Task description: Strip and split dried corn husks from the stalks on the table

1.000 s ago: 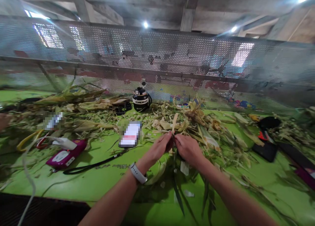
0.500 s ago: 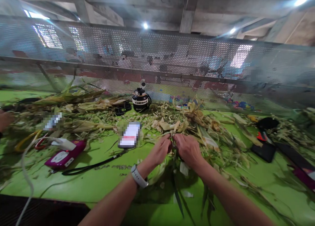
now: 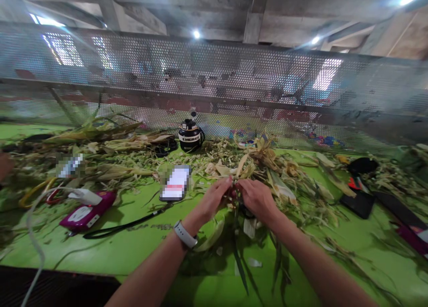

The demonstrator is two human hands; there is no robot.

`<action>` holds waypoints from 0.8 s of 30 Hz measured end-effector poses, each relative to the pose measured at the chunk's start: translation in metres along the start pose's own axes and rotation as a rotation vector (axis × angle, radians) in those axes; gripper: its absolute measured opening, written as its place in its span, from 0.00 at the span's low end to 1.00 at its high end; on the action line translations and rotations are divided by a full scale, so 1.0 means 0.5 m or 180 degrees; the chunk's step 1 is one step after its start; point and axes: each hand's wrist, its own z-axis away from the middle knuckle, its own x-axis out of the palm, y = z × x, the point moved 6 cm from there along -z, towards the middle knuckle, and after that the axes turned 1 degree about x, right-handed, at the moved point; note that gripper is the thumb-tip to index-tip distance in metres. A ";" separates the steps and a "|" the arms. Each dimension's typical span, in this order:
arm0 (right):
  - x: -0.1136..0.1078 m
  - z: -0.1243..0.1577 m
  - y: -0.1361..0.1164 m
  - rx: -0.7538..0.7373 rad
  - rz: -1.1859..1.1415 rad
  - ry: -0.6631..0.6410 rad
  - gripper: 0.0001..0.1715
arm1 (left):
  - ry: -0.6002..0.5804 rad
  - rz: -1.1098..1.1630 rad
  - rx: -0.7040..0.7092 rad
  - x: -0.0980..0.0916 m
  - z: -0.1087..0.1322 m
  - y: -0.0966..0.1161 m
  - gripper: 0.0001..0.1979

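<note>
My left hand (image 3: 214,197), with a pale watch band at the wrist, is closed in a pinch near the middle of the green table (image 3: 140,253). Pressed close beside it, my right hand (image 3: 257,199) curls its fingers round the same spot. Between the fingertips is a bunch of corn husk strips, mostly hidden by the hands. Long green leaf strips (image 3: 240,267) hang from it toward me. A pale husk piece (image 3: 249,228) shows under my right hand, and a broad light-green husk (image 3: 216,233) lies below my left wrist.
Dry corn husks (image 3: 261,157) are heaped beyond my hands. A phone (image 3: 175,183), a purple power box (image 3: 87,212) with a white plug, and a black strap (image 3: 125,226) lie left. A black jug (image 3: 190,137) stands before a perforated metal screen (image 3: 214,75). Another person's hand (image 3: 4,164) shows far left.
My left hand has shifted slightly left, its fingers straighter and tilted up. My right hand stays close to its place with the fingers a little rearranged. The other person's hand moved slightly left.
</note>
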 end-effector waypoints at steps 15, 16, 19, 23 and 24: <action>0.053 0.004 0.060 0.2379 -0.3978 -0.0304 0.24 | -0.0037 -0.0118 0.0163 0.007 -0.002 -0.009 0.17; 0.051 0.004 0.058 0.2372 -0.4113 -0.0177 0.23 | -0.0014 -0.0104 0.0172 0.006 -0.001 -0.009 0.18; 0.047 0.007 0.051 0.2422 -0.4393 0.0134 0.21 | 0.0070 -0.0208 0.0240 0.001 -0.006 -0.012 0.20; 0.049 0.014 0.056 0.2731 -0.4642 0.0556 0.20 | 0.0182 -0.0406 0.0334 -0.006 -0.015 -0.014 0.20; 0.050 0.015 0.060 0.2814 -0.4715 0.0609 0.19 | 0.0205 -0.0415 0.0347 -0.008 -0.015 -0.012 0.20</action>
